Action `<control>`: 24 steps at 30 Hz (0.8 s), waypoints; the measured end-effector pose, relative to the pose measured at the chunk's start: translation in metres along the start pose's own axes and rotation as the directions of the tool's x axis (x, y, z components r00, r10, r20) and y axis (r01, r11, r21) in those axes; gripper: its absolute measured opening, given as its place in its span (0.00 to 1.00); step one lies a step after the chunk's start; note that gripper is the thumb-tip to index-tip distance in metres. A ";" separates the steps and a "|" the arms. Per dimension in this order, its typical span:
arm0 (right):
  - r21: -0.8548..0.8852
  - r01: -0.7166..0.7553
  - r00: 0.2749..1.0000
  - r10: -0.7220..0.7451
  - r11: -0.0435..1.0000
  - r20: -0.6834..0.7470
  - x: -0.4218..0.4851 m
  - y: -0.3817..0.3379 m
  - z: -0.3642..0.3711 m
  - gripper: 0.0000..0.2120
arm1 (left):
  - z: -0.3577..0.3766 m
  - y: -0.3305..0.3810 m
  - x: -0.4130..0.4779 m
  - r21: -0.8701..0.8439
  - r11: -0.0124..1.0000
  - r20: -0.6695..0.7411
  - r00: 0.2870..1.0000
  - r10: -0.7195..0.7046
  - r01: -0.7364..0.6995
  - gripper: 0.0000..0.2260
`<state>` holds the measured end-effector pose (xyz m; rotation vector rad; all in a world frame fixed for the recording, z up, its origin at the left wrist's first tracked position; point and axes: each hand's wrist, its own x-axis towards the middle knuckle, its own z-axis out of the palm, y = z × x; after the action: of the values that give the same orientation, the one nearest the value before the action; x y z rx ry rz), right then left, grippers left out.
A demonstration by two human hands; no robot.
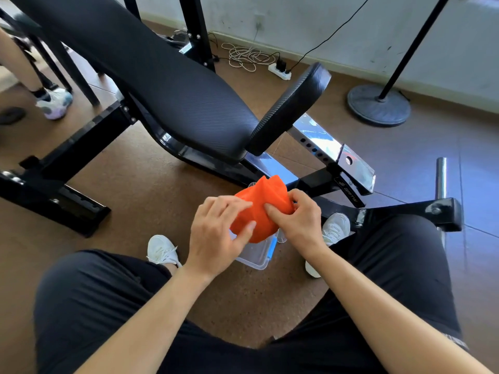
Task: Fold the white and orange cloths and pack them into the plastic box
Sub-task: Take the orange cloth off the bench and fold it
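Observation:
An orange cloth (263, 209) is bunched between both my hands, above a clear plastic box (255, 255) with a blue latch that stands on the floor between my feet. My left hand (216, 233) holds the cloth's left side, thumb against its lower edge. My right hand (297, 220) pinches the cloth's right side, fingers curled into the fabric. Most of the box is hidden under the cloth and my hands. No white cloth shows in this view.
A black weight bench (172, 87) with its frame (337, 184) stands just beyond the box. My knees in black trousers flank the box. Another person's foot (55, 102) is at the far left. A power strip (279, 71) and lamp base (378, 105) lie by the wall.

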<state>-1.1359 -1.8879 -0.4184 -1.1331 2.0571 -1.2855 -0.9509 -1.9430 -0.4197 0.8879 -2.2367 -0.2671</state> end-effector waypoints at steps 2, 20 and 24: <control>0.051 -0.065 0.998 0.065 0.997 0.004 -0.002 -0.004 -0.002 0.15 | 0.009 0.006 -0.006 0.008 1.000 0.113 0.994 0.011 -0.012 0.26; -0.115 0.409 0.876 -0.355 0.905 0.326 0.008 0.002 -0.030 0.39 | 0.015 -0.018 0.006 -0.401 0.739 0.459 0.817 -0.349 0.541 0.28; -0.261 0.575 0.761 -0.389 0.776 0.520 0.004 -0.005 -0.021 0.40 | 0.014 -0.027 0.004 -0.421 0.685 0.614 0.742 -0.268 0.595 0.27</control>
<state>-1.1517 -1.8818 -0.4043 -2.0635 1.7648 -0.6838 -0.9486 -1.9668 -0.4389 1.0733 -2.0977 -1.5304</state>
